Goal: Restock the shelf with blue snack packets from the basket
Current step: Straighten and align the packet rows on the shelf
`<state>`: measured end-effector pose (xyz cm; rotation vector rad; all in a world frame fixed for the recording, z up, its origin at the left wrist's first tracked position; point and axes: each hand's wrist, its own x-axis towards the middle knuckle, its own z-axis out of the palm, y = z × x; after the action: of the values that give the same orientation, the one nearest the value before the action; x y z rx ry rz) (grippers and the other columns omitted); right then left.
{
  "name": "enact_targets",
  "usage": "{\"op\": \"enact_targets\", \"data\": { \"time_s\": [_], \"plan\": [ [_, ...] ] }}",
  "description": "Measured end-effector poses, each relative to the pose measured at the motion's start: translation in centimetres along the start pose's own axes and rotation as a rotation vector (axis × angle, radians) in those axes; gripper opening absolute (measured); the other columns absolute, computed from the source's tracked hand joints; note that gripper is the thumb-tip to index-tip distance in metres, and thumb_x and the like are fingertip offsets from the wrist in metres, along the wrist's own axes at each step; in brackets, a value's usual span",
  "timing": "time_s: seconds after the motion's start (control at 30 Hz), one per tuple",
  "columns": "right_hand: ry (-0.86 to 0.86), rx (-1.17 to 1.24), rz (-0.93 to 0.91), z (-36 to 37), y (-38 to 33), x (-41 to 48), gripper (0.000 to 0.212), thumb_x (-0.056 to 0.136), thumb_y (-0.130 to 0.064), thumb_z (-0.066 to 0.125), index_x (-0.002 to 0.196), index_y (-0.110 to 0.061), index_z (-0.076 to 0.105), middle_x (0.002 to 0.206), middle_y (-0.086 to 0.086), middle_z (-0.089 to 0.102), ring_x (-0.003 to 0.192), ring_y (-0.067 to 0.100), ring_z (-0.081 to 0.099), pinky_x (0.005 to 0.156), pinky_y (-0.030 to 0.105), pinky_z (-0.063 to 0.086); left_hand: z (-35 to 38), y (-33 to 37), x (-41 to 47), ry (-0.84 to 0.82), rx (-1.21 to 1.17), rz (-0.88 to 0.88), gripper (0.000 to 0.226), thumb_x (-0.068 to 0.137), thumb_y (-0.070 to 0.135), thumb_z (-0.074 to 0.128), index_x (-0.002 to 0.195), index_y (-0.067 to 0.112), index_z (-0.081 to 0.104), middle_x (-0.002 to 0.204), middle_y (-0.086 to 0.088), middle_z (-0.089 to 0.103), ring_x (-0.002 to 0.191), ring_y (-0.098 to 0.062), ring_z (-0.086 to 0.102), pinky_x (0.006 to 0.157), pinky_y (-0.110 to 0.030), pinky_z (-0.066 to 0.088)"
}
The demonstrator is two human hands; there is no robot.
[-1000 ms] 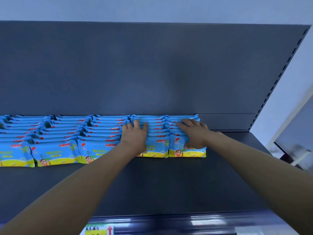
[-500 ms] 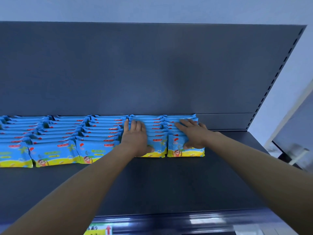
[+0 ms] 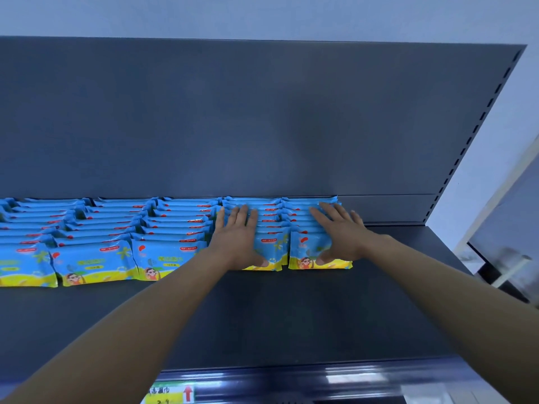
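Observation:
Blue snack packets [image 3: 96,259] with yellow bottoms stand in several rows along the back of a dark grey shelf [image 3: 291,316]. My left hand [image 3: 237,237] lies flat with straight fingers on the second row from the right. On the rightmost row [image 3: 306,262] my right hand [image 3: 339,233] presses flat, fingers spread, thumb at the front packet's lower edge. Neither hand holds a packet. The basket is out of view.
The shelf's grey back panel [image 3: 262,118] rises behind the packets. To the right of the last row lies a bare strip of shelf [image 3: 408,258]. A slotted upright [image 3: 478,121] marks the right end. A price label [image 3: 170,393] sits on the front rail.
Both hands have slid a little farther back over the two right rows, fingers stretched straighter; the packets sit slightly tighter against the back panel.

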<state>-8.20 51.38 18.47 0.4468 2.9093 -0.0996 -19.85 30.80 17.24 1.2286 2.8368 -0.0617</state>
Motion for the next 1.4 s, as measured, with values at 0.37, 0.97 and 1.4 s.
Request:
{"op": "enact_targets", "data": {
  "time_s": [0.37, 0.97, 1.4],
  "plan": [
    [0.071, 0.729, 0.163, 0.2, 3.8, -0.7, 0.102, 0.064, -0.025, 0.087, 0.141, -0.018, 0.021, 0.141, 0.002, 0.036, 0.131, 0.022, 0.039, 0.106, 0.038, 0.04, -0.6, 5.3, 1.2, 0.093, -0.034, 0.14, 0.106, 0.073, 0.072, 0.055, 0.147, 0.006, 0.017, 0.156, -0.006, 0.008, 0.147, -0.024, -0.006, 0.116, -0.048, -0.015],
    [-0.02, 1.042, 0.213, 0.2, 3.4, -1.6, 0.071, 0.073, 0.004, 0.076, 0.13, -0.011, 0.037, 0.12, 0.003, 0.055, 0.114, 0.023, 0.056, 0.094, 0.036, 0.05, -0.5, 6.6, 2.0, 0.187, -0.128, 0.096, 0.101, 0.071, 0.06, 0.067, 0.145, 0.01, 0.02, 0.148, -0.005, 0.019, 0.144, -0.023, 0.007, 0.116, -0.045, -0.014],
    [0.347, 0.45, -0.076, -2.6, -4.7, -2.3, 0.057, 0.088, -0.02, 0.065, 0.139, -0.007, 0.043, 0.144, 0.01, 0.043, 0.134, 0.023, 0.035, 0.107, 0.025, 0.026, -2.1, -5.7, -4.1, 0.074, -0.027, -0.036, 0.11, 0.068, 0.046, 0.077, 0.15, 0.017, 0.009, 0.155, -0.001, 0.011, 0.146, -0.016, 0.007, 0.116, -0.042, -0.013]
  ]
}}
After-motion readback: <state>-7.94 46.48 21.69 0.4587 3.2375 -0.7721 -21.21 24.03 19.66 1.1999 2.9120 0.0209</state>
